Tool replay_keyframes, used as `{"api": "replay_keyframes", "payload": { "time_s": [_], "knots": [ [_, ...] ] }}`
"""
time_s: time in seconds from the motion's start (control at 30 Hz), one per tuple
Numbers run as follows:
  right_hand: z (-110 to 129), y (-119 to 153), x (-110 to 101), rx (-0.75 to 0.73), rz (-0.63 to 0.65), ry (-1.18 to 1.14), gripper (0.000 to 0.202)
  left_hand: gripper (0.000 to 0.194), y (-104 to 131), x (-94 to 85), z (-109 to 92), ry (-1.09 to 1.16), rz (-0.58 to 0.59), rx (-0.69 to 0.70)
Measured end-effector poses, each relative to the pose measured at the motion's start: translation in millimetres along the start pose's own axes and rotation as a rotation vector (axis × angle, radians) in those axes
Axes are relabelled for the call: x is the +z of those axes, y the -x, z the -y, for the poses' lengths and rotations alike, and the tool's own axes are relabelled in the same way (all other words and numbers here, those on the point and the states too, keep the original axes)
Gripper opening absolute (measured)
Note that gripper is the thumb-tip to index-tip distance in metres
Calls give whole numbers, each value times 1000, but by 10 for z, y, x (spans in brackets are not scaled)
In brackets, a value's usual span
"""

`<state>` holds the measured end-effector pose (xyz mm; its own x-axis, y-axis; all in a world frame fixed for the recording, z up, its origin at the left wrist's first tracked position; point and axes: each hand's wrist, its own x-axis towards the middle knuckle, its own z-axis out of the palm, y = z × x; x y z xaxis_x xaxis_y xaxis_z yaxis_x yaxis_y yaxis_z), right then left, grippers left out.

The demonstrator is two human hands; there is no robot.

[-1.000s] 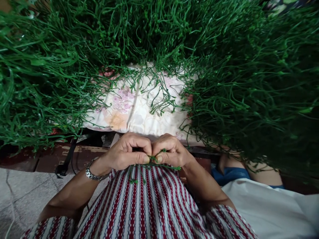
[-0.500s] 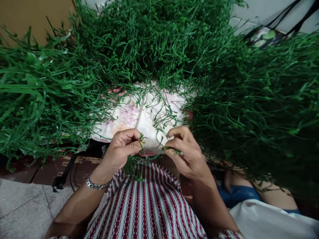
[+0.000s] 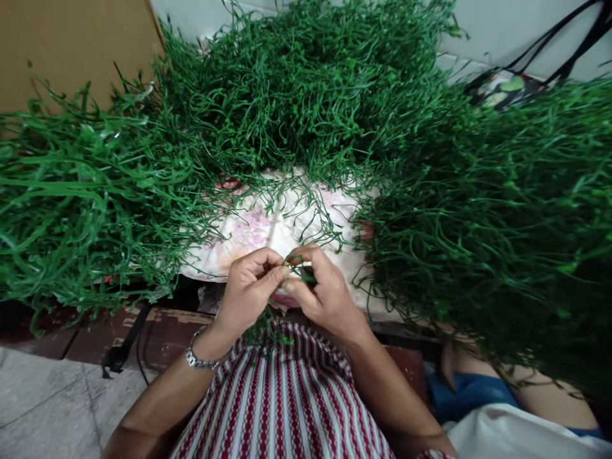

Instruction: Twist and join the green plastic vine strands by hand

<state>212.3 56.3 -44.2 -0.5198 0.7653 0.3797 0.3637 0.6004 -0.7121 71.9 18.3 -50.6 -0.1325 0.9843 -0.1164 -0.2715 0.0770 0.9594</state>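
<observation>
My left hand (image 3: 251,290), with a metal watch band at the wrist, pinches a small bunch of thin green plant-like stems (image 3: 268,331) that hangs below it over the striped garment. Close against it, my right hand (image 3: 327,293) is closed with thumb and forefinger on a green stem (image 3: 306,275). The fingertips of both hands nearly meet, and part of the stems is hidden between them. Just beyond lies a white flowered cloth (image 3: 248,226) with loose green stems (image 3: 320,220) scattered on it.
Large heaps of green stems stand at the left (image 3: 86,204), the back (image 3: 306,83) and the right (image 3: 492,223). A dark-strapped bag (image 3: 509,88) sits at the back right. Another person's leg in blue (image 3: 473,395) shows at the lower right. A black strap (image 3: 129,341) hangs at the left edge.
My right hand has moved left with its stem, up to my left hand. My left hand still pinches its bunch. The whole view has shifted slightly.
</observation>
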Motion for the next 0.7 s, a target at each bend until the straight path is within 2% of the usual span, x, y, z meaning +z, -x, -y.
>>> {"api": "replay_keyframes", "payload": {
  "time_s": [0.07,0.27,0.37,0.47,0.53,0.6,0.7],
  "knots": [
    [-28,27,46,-1,63,-76,25,15,16,-8,0,40,5,-26],
    [-34,108,8,127,203,-299,24,14,75,-49,-10,46,93,-73],
    [-51,119,18,195,186,-409,24,14,87,-55,-14,53,89,-47],
    [-44,120,40,193,131,-445,22,13,90,-50,-6,79,106,-32],
    [-14,119,47,175,121,-422,26,12,92,-45,6,88,103,8],
    [20,118,47,165,132,-410,31,10,92,-43,17,60,48,93],
    [41,118,51,195,182,-481,21,6,87,-43,24,4,-18,208]
  ]
}}
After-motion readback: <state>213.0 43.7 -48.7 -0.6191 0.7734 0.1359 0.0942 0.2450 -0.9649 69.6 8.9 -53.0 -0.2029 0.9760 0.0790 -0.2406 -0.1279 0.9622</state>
